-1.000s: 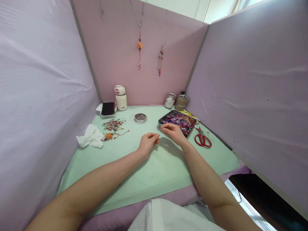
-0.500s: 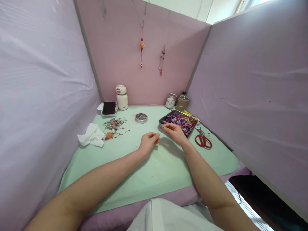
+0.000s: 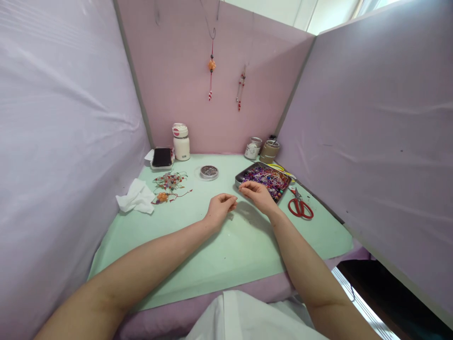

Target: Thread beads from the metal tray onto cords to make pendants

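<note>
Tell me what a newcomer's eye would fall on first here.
Probably the tray of colourful beads on the pale green tabletop, partly hidden behind the right hand. The left hand, pinched like the right, shows close by near mid-picture; anything held is too small to make out. Above, an orange bead ornament hangs before the pink back wall.
</note>
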Available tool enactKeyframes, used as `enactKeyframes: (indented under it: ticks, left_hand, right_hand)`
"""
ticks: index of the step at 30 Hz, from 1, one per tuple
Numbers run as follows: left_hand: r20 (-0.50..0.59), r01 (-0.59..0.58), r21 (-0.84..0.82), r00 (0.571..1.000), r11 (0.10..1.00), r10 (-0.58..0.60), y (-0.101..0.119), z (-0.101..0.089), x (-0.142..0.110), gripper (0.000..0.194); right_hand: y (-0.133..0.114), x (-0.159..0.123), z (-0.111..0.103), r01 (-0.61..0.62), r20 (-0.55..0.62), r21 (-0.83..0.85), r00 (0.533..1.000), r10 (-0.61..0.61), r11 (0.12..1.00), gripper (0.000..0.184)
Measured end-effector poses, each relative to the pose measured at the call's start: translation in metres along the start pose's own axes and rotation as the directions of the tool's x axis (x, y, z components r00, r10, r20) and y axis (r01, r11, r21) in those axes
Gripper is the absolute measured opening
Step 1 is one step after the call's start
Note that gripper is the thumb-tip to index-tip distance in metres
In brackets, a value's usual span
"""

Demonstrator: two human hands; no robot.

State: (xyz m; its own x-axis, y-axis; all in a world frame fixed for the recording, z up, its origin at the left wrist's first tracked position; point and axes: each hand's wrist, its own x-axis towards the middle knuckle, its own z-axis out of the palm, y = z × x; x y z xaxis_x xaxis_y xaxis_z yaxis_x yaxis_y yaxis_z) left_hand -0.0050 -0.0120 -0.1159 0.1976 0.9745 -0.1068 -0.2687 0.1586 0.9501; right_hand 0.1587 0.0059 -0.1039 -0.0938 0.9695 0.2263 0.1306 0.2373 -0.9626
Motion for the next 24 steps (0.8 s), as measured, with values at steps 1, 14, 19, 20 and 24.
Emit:
enactKeyframes:
  ticks: [1, 14, 19, 20, 24]
  left_hand:
    - [0.0, -0.001, 0.003, 1.0, 1.0, 0.001, -0.0006, -0.0003, 0.0004, 0.024]
    - [0.009, 0.006, 0.008, 1.0, 1.0, -0.007, -0.0006, -0.0015, 0.0003, 0.027]
    - [0.023, -0.012, 0.024, 1.0, 1.0, 0.012, -0.0019, -0.0024, 0.0018, 0.029]
    - [0.025, -0.015, 0.029, 1.0, 0.999, 0.015, -0.002, -0.0024, 0.002, 0.029]
    - [0.032, -0.012, 0.036, 0.999, 0.999, 0.011, -0.0027, -0.0026, 0.0028, 0.027]
  right_hand:
    - [-0.0001, -0.0002, -0.0001, 0.0, 0.006, 0.0, 1.0, 0.0, 1.0, 0.026]
    - [0.0, -0.0018, -0.0001, -0.016, 0.062, -0.036, 0.998, 0.019, 0.999, 0.022]
    - [-0.0018, -0.0032, 0.0014, -0.02, 0.093, -0.066, 0.995, 0.026, 0.998, 0.023]
    - [-0.0026, -0.0035, 0.002, -0.019, 0.095, -0.072, 0.995, 0.026, 0.997, 0.023]
    - [-0.0071, -0.005, 0.0049, -0.008, 0.103, -0.084, 0.995, 0.016, 0.996, 0.021]
